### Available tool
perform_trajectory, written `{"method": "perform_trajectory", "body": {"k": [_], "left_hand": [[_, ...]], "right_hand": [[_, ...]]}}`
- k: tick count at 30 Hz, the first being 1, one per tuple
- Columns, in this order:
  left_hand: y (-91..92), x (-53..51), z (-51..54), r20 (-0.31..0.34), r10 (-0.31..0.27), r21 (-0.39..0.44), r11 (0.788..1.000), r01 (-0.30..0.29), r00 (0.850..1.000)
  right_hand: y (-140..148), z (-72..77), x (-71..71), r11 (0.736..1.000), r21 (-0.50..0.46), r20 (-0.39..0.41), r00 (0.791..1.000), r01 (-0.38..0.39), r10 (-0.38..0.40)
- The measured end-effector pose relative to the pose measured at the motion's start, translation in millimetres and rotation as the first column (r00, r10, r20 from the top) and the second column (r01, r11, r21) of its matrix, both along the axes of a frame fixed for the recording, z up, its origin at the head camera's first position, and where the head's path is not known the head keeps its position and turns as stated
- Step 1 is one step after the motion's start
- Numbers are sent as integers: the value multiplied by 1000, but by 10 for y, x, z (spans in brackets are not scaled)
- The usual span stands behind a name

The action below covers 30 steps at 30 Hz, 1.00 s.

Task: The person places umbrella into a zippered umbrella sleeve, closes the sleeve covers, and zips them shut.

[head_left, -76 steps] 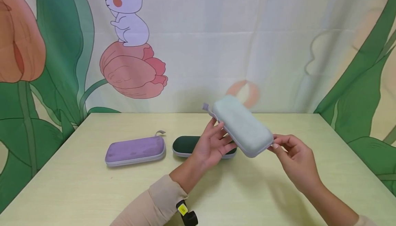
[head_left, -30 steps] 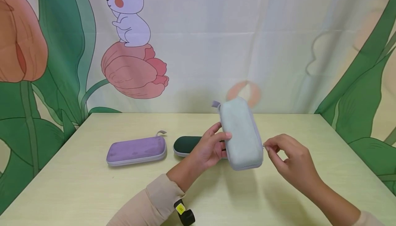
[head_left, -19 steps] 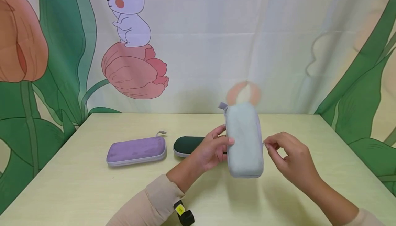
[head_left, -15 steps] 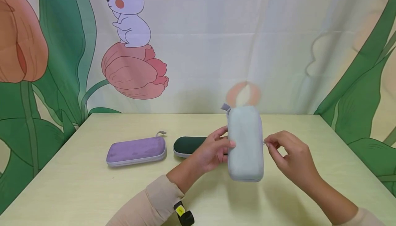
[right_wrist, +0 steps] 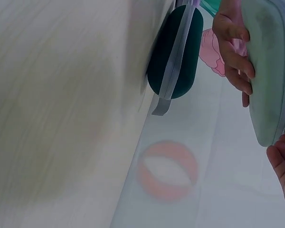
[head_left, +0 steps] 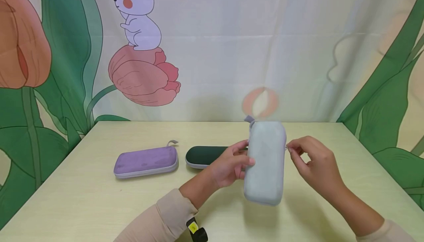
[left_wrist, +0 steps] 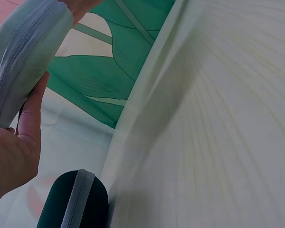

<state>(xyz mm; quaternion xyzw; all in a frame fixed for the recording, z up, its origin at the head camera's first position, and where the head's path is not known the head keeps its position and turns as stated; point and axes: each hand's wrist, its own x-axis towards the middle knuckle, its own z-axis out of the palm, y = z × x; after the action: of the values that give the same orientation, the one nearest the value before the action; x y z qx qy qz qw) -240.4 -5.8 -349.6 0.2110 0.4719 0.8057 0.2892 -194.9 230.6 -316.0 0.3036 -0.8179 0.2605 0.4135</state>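
A pale mint zip case [head_left: 266,164] with a lavender zip band stands nearly upright in the air over the table. My left hand [head_left: 228,166] grips it by its left side, thumb on the front face, the other fingers partly hidden behind. At its right edge my right hand [head_left: 316,164] pinches the small zipper pull [head_left: 286,147] between thumb and forefinger. The left wrist view shows the case's zip band [left_wrist: 19,52] closed along the visible side. A lavender loop [head_left: 249,119] sticks out at the top left corner.
A purple zip case [head_left: 145,162] with a grey loop lies on the table [head_left: 99,205] at left. Behind my left hand lies a dark green case [head_left: 203,155], partly covered. A printed curtain [head_left: 212,50] hangs behind the table's far edge.
The mint case has turned from a slant to nearly upright, then sunk a little and shifted right. My left thumb has come onto its front face. My right hand keeps close to its right edge.
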Motion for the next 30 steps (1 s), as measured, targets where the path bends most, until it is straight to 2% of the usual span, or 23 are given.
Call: {"method": "perform_trajectory", "body": {"k": [19,30], "left_hand": [[-25,2,-54,-32,-67,-67,996,65,997],[-82,-20,-70,-113,-141,-175,977,120,984]], "right_hand": [[40,37,-30,999,-21,-25,999,33,-33],[90,54,-40,999,-9,-1,999,50,-50]]}}
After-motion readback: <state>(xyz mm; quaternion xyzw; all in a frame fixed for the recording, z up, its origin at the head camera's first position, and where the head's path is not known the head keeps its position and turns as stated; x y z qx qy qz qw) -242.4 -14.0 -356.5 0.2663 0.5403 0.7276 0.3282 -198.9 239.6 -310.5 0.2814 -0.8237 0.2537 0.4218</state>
